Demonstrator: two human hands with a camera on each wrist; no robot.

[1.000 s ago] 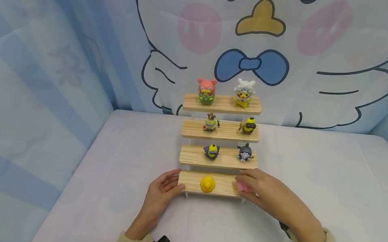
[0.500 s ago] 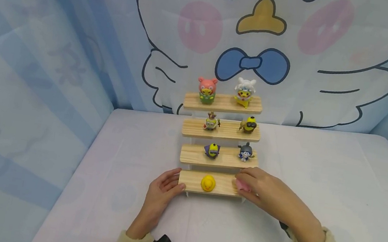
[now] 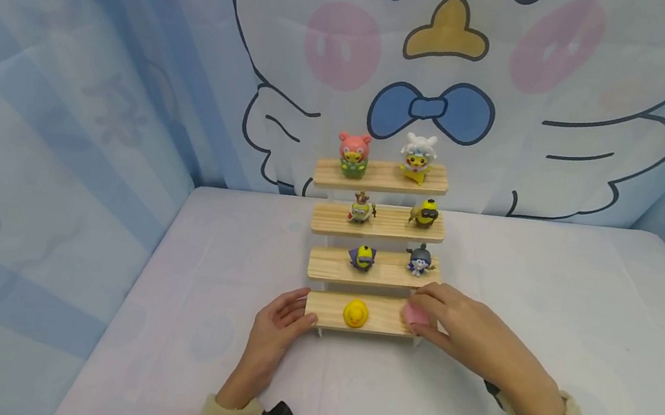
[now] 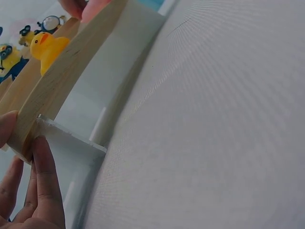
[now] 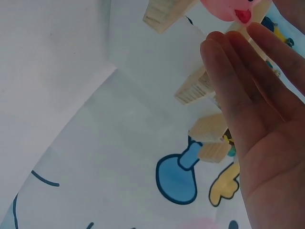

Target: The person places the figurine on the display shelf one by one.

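Observation:
A stepped display stand with wooden shelves (image 3: 393, 224) stands on the white table. My left hand (image 3: 274, 340) grips the left end of the lowest shelf (image 3: 328, 311); in the left wrist view its thumb lies on top and its fingers (image 4: 47, 176) under the board. At that shelf's right end my right hand (image 3: 473, 338) pinches a round pink toy figure (image 3: 415, 314) between thumb and fingers. The pink figure (image 5: 228, 7) shows a face with an open red mouth in the right wrist view. A yellow rubber duck (image 3: 355, 314) sits on the same shelf.
Two small figures stand on each higher shelf: a purple-caped one (image 3: 362, 258) and a grey-hatted one (image 3: 420, 260), a crowned one (image 3: 361, 208) and a brown-and-yellow one (image 3: 425, 213), a pink-hooded one (image 3: 353, 155) and a white-hooded one (image 3: 418, 158). A printed curtain (image 3: 612, 188) hangs behind.
My right hand has shifted slightly up around the pink toy figure, and a bit more of the toy shows. The left hand, the duck and the other figures stay in place.

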